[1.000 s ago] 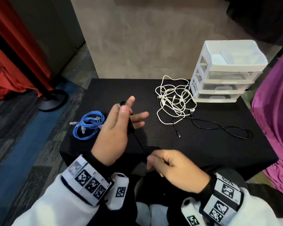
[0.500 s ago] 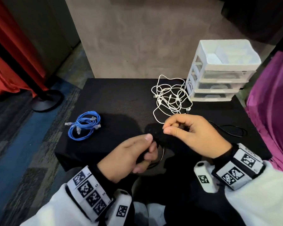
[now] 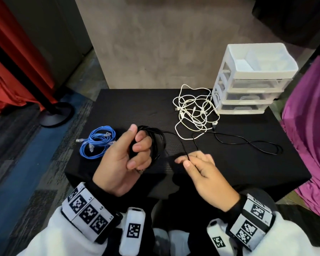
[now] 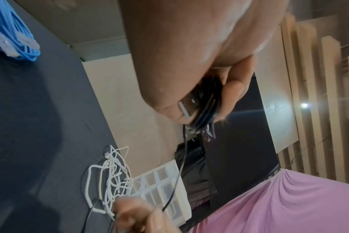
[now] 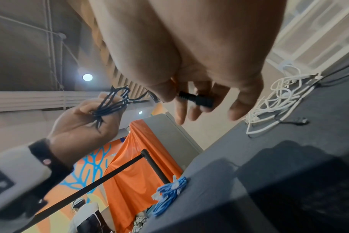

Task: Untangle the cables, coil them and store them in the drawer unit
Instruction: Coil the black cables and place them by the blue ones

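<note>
My left hand [image 3: 137,146] is raised over the black table [image 3: 129,108], fingers curled round several loops of the black cable [image 3: 158,143]; the same coil shows in the wrist views [image 4: 206,102] [image 5: 113,102]. A strand runs from the coil to my right hand [image 3: 187,160], which pinches it between thumb and fingers. The right wrist view shows a black plug end [image 5: 195,98] in that pinch. The cable's loose remainder [image 3: 248,143] lies on the table to the right. A white tangle of cables [image 3: 194,111] lies by the white drawer unit [image 3: 251,78], its drawers closed.
A coiled blue cable [image 3: 98,143] lies on the table's left side. A stanchion base [image 3: 54,115] and red drape stand on the floor at left. Purple cloth [image 3: 310,126] hangs at the table's right edge. A grey wall runs behind the table.
My left hand lifted and moved left and away with the black coil. My right hand drew back toward me along the cable, from near the white tangle.
</note>
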`<state>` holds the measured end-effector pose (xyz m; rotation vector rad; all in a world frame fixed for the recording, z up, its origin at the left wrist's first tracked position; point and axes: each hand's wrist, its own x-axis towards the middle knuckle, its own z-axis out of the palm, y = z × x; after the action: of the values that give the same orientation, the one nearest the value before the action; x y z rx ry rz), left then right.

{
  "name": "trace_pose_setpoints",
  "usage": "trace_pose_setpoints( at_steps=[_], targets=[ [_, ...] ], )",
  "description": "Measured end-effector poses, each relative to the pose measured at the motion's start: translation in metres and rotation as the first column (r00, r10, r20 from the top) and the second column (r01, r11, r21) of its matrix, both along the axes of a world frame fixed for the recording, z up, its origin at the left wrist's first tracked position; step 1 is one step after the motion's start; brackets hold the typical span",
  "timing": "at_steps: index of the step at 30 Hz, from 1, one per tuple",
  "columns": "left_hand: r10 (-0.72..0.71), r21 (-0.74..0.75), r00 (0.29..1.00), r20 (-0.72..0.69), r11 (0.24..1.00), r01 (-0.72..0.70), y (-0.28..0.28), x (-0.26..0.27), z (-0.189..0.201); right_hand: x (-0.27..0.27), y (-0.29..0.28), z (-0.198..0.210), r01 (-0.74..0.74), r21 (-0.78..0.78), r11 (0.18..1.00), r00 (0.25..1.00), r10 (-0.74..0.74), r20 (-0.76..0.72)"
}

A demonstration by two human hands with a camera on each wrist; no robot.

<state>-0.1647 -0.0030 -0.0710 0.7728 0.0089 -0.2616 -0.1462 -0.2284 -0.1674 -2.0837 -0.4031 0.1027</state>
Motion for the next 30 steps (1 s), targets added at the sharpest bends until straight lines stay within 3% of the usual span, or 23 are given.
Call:
trace_pose_setpoints(
  at_steps=[2,6,11,14,17,19,21,26,30],
  targets=[
    [-0.021,0.016,1.0,-0.012,1.0,0.021,-0.005,-0.002,-0.007,0.002,0.001,0.011,0.027,0.022,0.999,0.998,-0.028,0.053],
    [-0.06,0.083,0.998,-0.022,0.995,0.062,-0.015,-0.004,-0.019,0.008,0.002,0.04,0.106,0.233,0.967,0.992,-0.118,0.038],
    [-0.049,0.118,0.998,-0.026,0.992,0.052,-0.02,-0.007,-0.021,0.014,0.001,0.048,0.155,0.081,0.985,0.977,-0.165,0.133],
    [-0.055,0.102,0.998,-0.017,0.993,0.057,-0.023,-0.01,-0.022,0.012,0.012,0.05,0.187,0.348,0.919,0.979,-0.144,-0.146],
    [-0.05,0.068,0.999,0.003,0.996,0.05,-0.027,-0.011,-0.023,0.004,0.024,0.059,0.211,0.62,0.756,0.905,0.089,-0.417],
    [-0.049,0.08,0.999,0.006,0.996,0.049,-0.03,-0.011,-0.024,-0.002,0.028,0.064,0.152,0.698,0.7,0.843,0.277,-0.461],
    [-0.04,0.121,0.999,0.011,0.992,0.039,-0.033,-0.01,-0.026,-0.004,0.028,0.067,0.167,0.765,0.622,0.799,0.369,-0.475],
    [-0.026,0.338,0.996,0.086,0.941,-0.005,-0.037,-0.006,-0.033,0.0,0.031,0.063,0.262,0.776,0.573,0.826,0.283,-0.488],
    [-0.003,0.433,0.995,0.102,0.901,-0.041,-0.039,-0.004,-0.037,0.002,0.035,0.058,0.364,0.776,0.515,0.804,0.247,-0.541]
  ],
)
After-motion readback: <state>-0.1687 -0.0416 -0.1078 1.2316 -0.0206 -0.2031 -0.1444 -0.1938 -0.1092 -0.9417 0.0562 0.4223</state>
